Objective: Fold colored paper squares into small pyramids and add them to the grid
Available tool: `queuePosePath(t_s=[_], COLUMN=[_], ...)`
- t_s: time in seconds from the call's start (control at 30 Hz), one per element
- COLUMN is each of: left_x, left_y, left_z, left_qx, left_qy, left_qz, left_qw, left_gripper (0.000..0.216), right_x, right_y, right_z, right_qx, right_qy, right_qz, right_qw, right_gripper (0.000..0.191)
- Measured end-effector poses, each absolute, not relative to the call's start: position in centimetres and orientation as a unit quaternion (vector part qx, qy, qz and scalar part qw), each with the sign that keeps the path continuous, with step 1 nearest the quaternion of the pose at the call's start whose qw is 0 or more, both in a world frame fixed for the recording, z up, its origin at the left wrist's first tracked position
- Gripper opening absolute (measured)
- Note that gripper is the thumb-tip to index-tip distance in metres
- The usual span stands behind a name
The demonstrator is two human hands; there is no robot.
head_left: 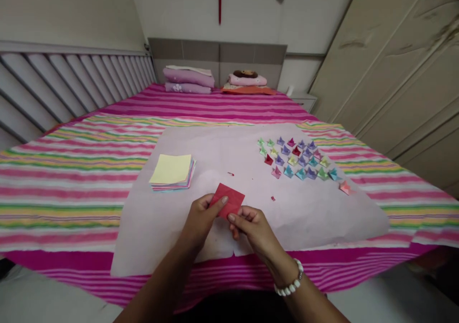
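A red square of folded paper is held between my two hands, raised a little over a large white sheet. My left hand pinches its left side, thumb on top. At its lower right corner my right hand grips the edge between thumb and fingers; a white beaded bracelet circles that wrist. Left of the hands lies a stack of coloured paper squares, pale yellow uppermost. Several small folded paper figures in green, purple, red, blue and pink stand in rows to the right.
Tiny red paper scraps lie on the white sheet. A striped bedspread spreads beneath it. Folded purple bedding and a pink pile rest by the headboard. A white slatted rail runs along the left, a wardrobe along the right.
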State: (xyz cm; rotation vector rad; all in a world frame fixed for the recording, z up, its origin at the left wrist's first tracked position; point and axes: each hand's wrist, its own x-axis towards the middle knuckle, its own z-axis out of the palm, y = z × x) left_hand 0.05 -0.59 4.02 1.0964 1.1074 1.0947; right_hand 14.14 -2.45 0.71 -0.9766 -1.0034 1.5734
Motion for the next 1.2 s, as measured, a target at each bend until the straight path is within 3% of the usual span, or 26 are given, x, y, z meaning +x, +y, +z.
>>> queuePosePath(t_s=[0.4,0.53,0.63,0.73,0.87,1.2], left_x=[1.5,1.5,0.9,0.3,0.0,0.2], left_y=[0.8,1.3,1.1,0.3,-0.6,-1.1], left_z=[4.8,4.6,5.1,5.8,5.9,4.6], left_qx=[0.443,0.449,0.515,0.558,0.592,0.656], left_qy=[0.372,0.411,0.424,0.444,0.458,0.437], left_qz=[0.502,0.517,0.511,0.501,0.497,0.479], left_qw=[0.643,0.602,0.542,0.490,0.438,0.386], left_gripper=[0.025,0.028,0.027,0.027,0.022,0.016], right_x=[14.5,14.6,15.5,16.7,17.3,16.8], right_y=[-1.0,-0.4,-0.4,-0.9,-1.8,-2.2], right_z=[2.7,2.7,2.9,3.8,5.5,6.1], right_qx=[-0.386,-0.391,-0.412,-0.436,-0.411,-0.386], right_qy=[-0.407,-0.428,-0.453,-0.516,-0.612,-0.655], right_qz=[0.589,0.569,0.493,0.331,0.176,0.129], right_qw=[0.581,0.584,0.618,0.659,0.653,0.636], right_gripper=[0.030,0.031,0.030,0.044,0.022,0.020])
